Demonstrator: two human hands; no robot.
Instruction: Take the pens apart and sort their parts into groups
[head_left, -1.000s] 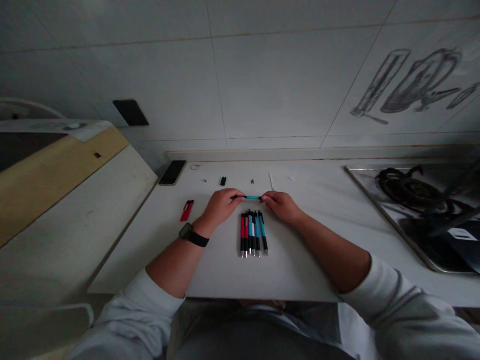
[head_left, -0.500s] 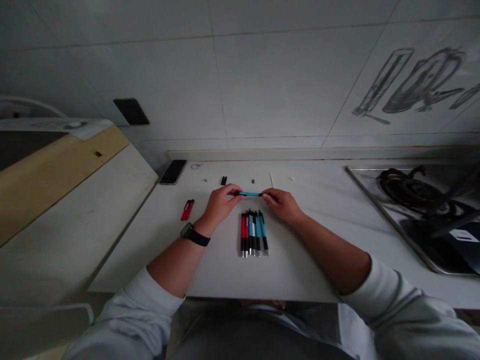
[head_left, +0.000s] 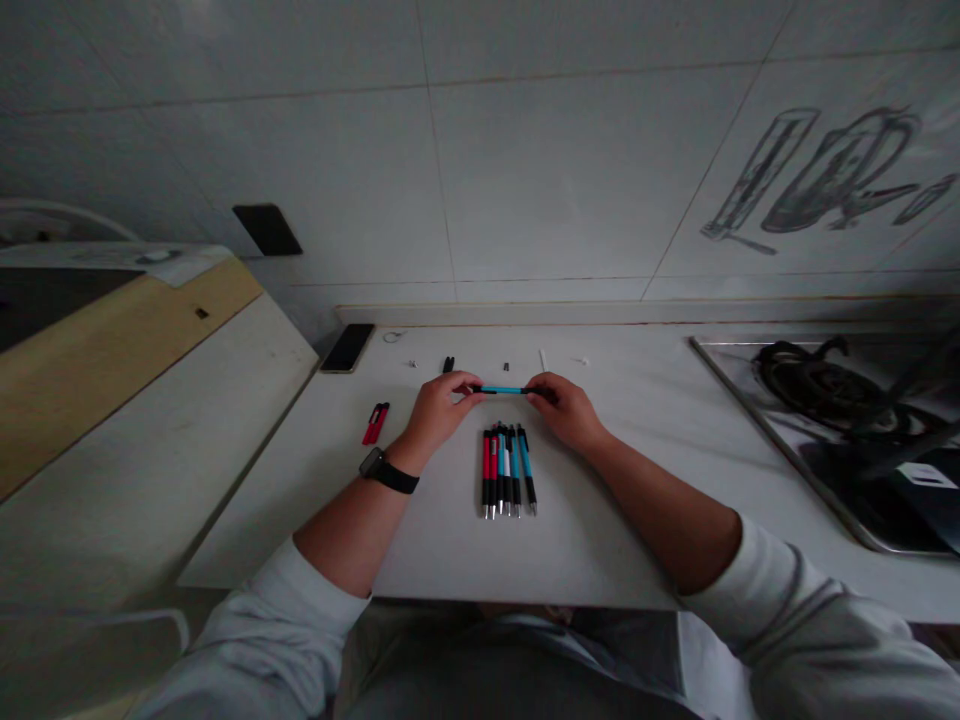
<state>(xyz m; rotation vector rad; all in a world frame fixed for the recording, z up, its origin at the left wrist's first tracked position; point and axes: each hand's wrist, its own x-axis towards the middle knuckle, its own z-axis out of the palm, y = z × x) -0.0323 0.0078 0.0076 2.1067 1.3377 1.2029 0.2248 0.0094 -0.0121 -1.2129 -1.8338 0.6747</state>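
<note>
A blue pen [head_left: 502, 390] with black ends lies level between my two hands. The fingers of my left hand [head_left: 444, 408] pinch its left end, and those of my right hand [head_left: 562, 405] close on its right end; both pen tips are partly covered. Just below, a row of assembled pens rests on the counter, with a red pen [head_left: 493, 470], a white one and a blue pen [head_left: 525, 465] among them. Beyond my left hand lie black pen grips [head_left: 448, 365]. A thin white tube [head_left: 543, 359] lies past my right hand.
Red pen barrels [head_left: 376, 424] lie left of my left hand. Along the back sit a small metal part [head_left: 412, 364], a small dark part [head_left: 506, 367], a small white piece [head_left: 584, 361] and a phone [head_left: 348, 348]. A gas stove [head_left: 817, 385] stands right; a white cabinet [head_left: 187, 400] stands left.
Both hands keep hold of the blue pen in nearly the same place. The whole view has shifted slightly downward in the picture.
</note>
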